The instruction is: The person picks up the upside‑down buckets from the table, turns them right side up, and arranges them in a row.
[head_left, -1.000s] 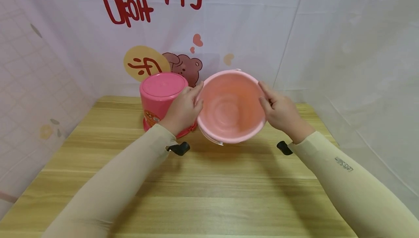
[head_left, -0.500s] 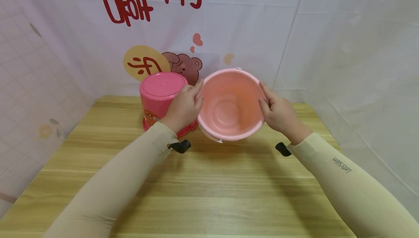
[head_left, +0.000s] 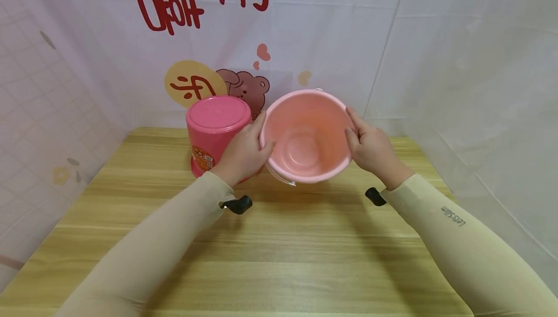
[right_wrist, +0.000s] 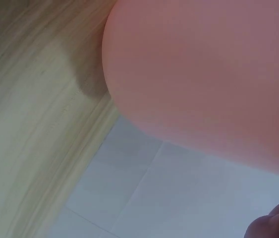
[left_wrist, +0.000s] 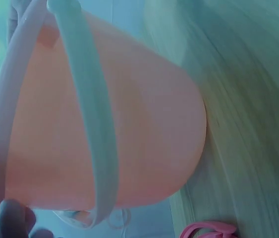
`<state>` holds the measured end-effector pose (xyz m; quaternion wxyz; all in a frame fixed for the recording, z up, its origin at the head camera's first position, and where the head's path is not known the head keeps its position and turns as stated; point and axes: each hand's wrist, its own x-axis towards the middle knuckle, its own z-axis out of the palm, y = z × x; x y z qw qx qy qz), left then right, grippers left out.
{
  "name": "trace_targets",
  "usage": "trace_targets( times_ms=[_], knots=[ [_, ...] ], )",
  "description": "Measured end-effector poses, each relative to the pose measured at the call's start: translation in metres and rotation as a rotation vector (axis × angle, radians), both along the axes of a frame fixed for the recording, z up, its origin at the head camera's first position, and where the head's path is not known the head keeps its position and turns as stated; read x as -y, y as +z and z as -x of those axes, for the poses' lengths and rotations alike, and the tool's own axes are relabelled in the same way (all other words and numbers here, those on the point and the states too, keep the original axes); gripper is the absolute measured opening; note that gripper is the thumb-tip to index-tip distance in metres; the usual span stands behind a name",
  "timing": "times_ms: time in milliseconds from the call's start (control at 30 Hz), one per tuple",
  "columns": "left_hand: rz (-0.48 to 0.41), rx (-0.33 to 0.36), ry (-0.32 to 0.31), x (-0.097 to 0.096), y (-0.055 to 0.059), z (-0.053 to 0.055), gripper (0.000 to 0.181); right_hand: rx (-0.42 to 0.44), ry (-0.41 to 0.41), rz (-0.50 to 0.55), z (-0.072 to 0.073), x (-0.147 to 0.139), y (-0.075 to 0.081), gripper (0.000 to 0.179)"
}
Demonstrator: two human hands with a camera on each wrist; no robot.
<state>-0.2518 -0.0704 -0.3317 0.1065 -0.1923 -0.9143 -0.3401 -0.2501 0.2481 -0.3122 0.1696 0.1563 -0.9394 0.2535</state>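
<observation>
A light pink bucket (head_left: 305,150) is held up by its rim, its mouth tilted toward me and nothing visible inside. My left hand (head_left: 246,152) grips the rim's left side, thumb on the inner edge and fingers outside. Opposite it, my right hand (head_left: 372,150) grips the right side with the thumb over the rim. The pale handle (left_wrist: 92,109) hangs across the bucket's outer wall in the left wrist view. Whether the bucket's base touches the table cannot be told. A darker pink bucket (head_left: 218,113) stands upside down just left of it, partly behind my left hand.
The wood-grain table (head_left: 287,259) runs beneath both forearms. Behind it hangs a white printed cloth (head_left: 331,31) with red characters and a cartoon bear. A plain white cloth (head_left: 488,89) closes off the right side.
The light pink bucket has risen very slightly in the head view. My left hand has shifted a little on the rim, its thumb now reaching farther over the edge. The darker bucket stays put.
</observation>
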Motion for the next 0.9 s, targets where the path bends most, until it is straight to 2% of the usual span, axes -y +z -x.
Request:
trace_targets(
  times_ms=[167,400,633,900],
  knots=[
    [0.0,0.021,0.0,0.0,-0.001,-0.002,0.082,0.009,-0.011,0.004,0.001,0.0,0.002,0.058],
    [0.008,0.041,0.041,-0.002,0.0,0.001,0.079,0.065,-0.014,0.018,-0.003,0.003,0.005,0.063],
    [0.022,0.054,0.073,-0.003,0.004,0.006,0.075,0.015,-0.009,-0.029,-0.01,0.005,0.004,0.068],
    [0.005,0.083,0.086,-0.005,0.008,0.013,0.073,0.015,-0.009,-0.064,-0.016,0.006,-0.001,0.072]
  ],
)
